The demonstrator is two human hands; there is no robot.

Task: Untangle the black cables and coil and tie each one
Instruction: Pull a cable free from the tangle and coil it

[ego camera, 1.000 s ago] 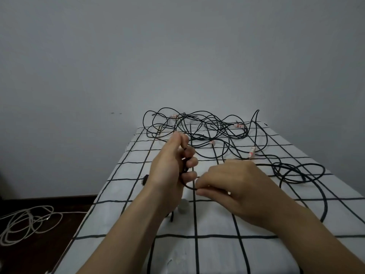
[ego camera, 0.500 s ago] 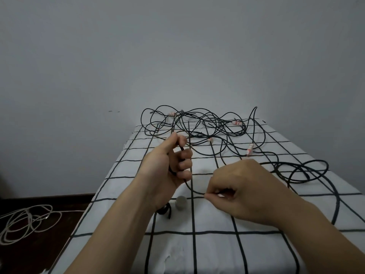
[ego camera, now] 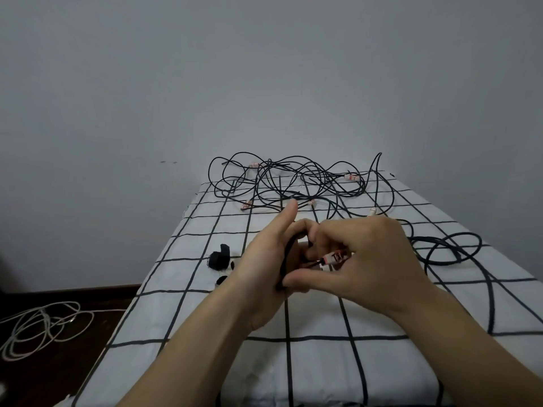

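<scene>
I'm watching the left hand [ego camera: 264, 274] gripping a black cable coil [ego camera: 285, 261] in curled fingers, thumb sticking up. The right hand [ego camera: 376, 259] is pinching the labelled connector [ego camera: 333, 257] at the coil's end. The connector is lying roughly horizontal, tip pointing to 3 o'clock (fingers are hiding part of it), and the loop is standing upright, long axis 12 to 6. The cable is looking light, springy and smooth, so I'd be holding the loop body, not the plug. The remaining tangle [ego camera: 293, 180] is sitting at 12 o'clock on the checked sheet [ego camera: 323, 362], the black strap [ego camera: 219, 259] at 9.
</scene>
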